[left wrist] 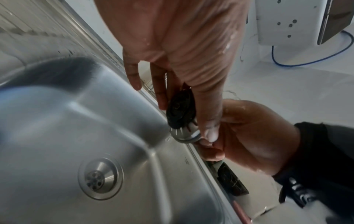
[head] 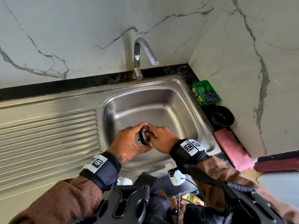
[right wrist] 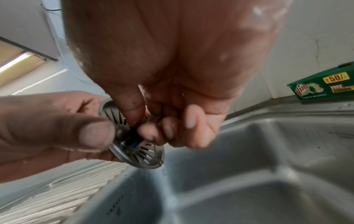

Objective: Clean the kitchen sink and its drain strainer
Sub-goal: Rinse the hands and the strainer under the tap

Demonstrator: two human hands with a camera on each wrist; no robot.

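Note:
Both hands hold the round metal drain strainer [head: 144,135] on edge above the steel sink [head: 161,104]. My left hand [head: 127,143] grips its rim between thumb and fingers, and the strainer's black rubber underside [left wrist: 180,109] faces that palm. My right hand [head: 161,136] pinches the small centre knob on the slotted face of the strainer [right wrist: 147,156] with thumb and curled fingers. Both hands look wet. The bare drain opening [left wrist: 100,178] shows in the basin floor in the left wrist view; the hands cover it in the head view.
A chrome faucet [head: 142,52] stands behind the basin, no water running. The ribbed draining board [head: 48,131] lies to the left. Along the right counter sit a green dish-soap box [head: 204,92], a black bowl [head: 222,116] and a pink cloth [head: 233,151]. Marble walls close the corner.

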